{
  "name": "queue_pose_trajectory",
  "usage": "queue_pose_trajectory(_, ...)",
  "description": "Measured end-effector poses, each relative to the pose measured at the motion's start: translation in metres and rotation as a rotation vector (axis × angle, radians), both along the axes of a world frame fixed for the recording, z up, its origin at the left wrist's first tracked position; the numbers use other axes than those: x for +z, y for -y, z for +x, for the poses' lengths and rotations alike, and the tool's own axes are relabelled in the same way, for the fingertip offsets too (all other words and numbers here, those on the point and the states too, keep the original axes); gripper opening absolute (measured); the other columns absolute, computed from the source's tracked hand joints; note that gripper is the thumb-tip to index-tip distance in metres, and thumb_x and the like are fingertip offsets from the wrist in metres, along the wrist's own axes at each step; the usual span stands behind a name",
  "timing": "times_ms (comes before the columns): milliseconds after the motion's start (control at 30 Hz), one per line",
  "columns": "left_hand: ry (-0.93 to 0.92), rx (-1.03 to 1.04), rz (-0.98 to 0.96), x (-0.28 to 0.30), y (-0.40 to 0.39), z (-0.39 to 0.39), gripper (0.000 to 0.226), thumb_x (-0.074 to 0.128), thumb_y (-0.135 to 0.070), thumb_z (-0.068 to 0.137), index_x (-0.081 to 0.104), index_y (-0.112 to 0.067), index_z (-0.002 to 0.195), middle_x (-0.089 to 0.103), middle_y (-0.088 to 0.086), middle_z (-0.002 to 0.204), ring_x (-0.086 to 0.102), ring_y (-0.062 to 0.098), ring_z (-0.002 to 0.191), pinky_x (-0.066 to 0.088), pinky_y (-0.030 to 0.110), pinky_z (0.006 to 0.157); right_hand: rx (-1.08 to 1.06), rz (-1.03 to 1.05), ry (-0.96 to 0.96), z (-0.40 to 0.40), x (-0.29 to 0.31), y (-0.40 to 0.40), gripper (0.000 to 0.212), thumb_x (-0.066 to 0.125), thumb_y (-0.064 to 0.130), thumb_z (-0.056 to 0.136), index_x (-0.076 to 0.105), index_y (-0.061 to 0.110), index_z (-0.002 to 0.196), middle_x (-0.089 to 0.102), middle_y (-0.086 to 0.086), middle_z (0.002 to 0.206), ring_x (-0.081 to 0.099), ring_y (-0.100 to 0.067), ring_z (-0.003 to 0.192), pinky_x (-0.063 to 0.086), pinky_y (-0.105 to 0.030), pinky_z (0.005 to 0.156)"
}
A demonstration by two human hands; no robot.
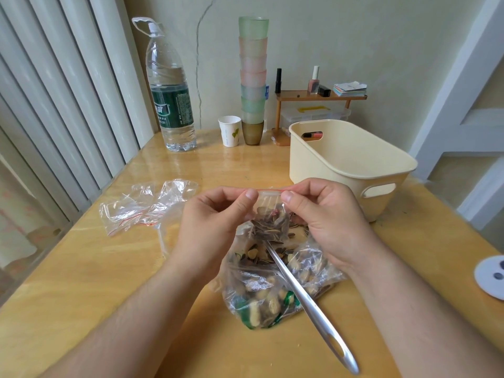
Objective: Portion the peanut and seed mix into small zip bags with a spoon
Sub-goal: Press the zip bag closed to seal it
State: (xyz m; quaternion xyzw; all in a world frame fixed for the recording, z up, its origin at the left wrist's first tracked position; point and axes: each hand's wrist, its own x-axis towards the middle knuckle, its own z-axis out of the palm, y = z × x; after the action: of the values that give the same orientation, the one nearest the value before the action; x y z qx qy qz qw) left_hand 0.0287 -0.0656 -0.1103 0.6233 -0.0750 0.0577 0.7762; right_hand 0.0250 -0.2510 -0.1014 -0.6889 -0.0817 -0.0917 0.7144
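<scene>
Peanut and seed mix [272,285] lies mostly in a big crumpled clear bag [245,304] on the table [81,268], near the front edge, with a smaller share already inside the small zip bag [270,219] held above it. Furthest left, the spare empty zip bags [131,211] lie flat in a loose pile, well apart from the work. Next, the left hand [212,219] pinches the small bag's top edge between thumb and forefinger; the right hand [324,214] pinches the same red-lined zip strip just beside it, so both hands are clamped on the seal with the bag hanging between them. A metal spoon [308,298] rests untouched, its bowl buried in the mix and its handle pointing toward the person. To the right stands a cream plastic basket [354,170]. I judge the filled bag light, limp and slippery, its film easily creased, so the stiffer zip strip is the sensible place to hold it, pressing along the seal while the contents sag below.
</scene>
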Motion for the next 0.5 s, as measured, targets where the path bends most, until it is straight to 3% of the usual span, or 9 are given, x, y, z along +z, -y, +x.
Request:
queue_pose_trajectory(233,0.032,-0.021,0.025,-0.0002,0.0002,-0.0011,0.016,0.076,-0.036,0.084,0.079,-0.02,0.085,0.071,0.007,0.077,0.063,0.018,0.073,0.055,0.028,0.071,0.036,0.03,-0.059,-0.002,0.0018,-0.0015,0.011,0.073,0.006,0.093,0.073,0.014,0.1,0.074,-0.001,0.081,0.067,-0.012,0.075,0.057,-0.032,0.072)
queue_pose_trajectory(333,0.014,-0.005,0.017,-0.0006,-0.001,0.0,0.017,0.076,-0.037,0.083,0.078,-0.02,0.085,0.07,0.005,0.075,0.06,0.016,0.07,0.051,0.024,0.066,0.013,0.012,-0.035,-0.0014,-0.0004,-0.0016,0.008,0.075,0.008,0.092,0.071,0.015,0.09,0.071,-0.001,0.074,0.064,-0.013,0.07,0.055,-0.029,0.068)
queue_pose_trajectory(500,0.006,-0.067,0.016,0.0005,-0.0037,0.0005,0.016,0.072,-0.032,0.087,0.081,-0.02,0.089,0.073,0.007,0.083,0.067,0.019,0.081,0.058,0.033,0.079,0.019,0.012,0.029,-0.0004,-0.0003,0.0016,0.023,0.075,0.005,0.091,0.073,0.022,0.076,0.068,-0.004,0.071,0.059,-0.023,0.074,0.052,-0.037,0.072)
